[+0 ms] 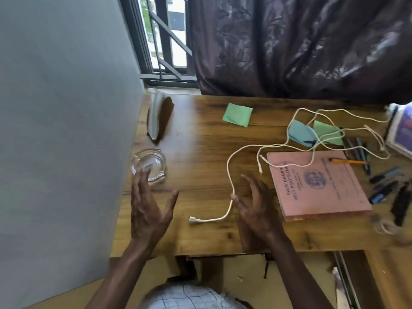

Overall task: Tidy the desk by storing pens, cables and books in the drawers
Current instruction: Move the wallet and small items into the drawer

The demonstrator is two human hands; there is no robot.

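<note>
While the white cable (pixel 229 166) snakes across the middle of the desk (pixel 200 134), its plug end lies near you, between your left hand (pixel 147 210) and your right hand (pixel 256 210). Both hover with fingers spread, gripping nothing; the cable seems to brush your right thumb. The pink book (pixel 316 186) lies just right, pens (pixel 379 181) scattered beyond it. A glass ashtray (pixel 153 161) sits by your left fingertips.

Desk (pixel 200 152): wood-grain top, smooth, slight sheen. Ashtray (pixel 149 164): clear glossy glass. Cable (pixel 229 175): white smooth plastic. Book (pixel 316 186): pink matt paper cover. Curtain (pixel 301 45): dark shiny cloth. Wall (pixel 62 130): grey matt.
</note>
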